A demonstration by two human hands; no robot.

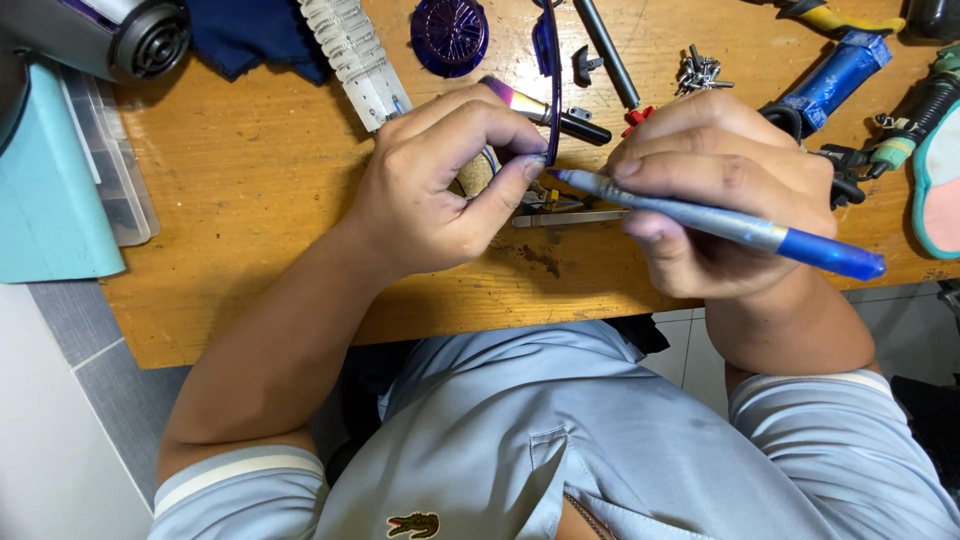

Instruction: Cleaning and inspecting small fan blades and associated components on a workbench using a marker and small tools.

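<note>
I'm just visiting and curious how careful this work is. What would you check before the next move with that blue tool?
1. Left hand pinches the thin purple ring: ok.
2. Right hand grips the blue-handled tool: ok.
3. Tool tip meets the ring at the left fingertips: ok.
4. Fingertips clear of the tip: not ok, very close.
5. Loose screws away from the hands: ok.
6. Tip seated properly: cannot tell.

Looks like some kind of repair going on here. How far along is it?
Midway, I'd judge. Done: parts are off, a purple round cover and loose screws lie on the wooden bench. In hand: left hand pinches a thin purple piece; right hand works a blue-handled tool. Left: reassembly.
</note>
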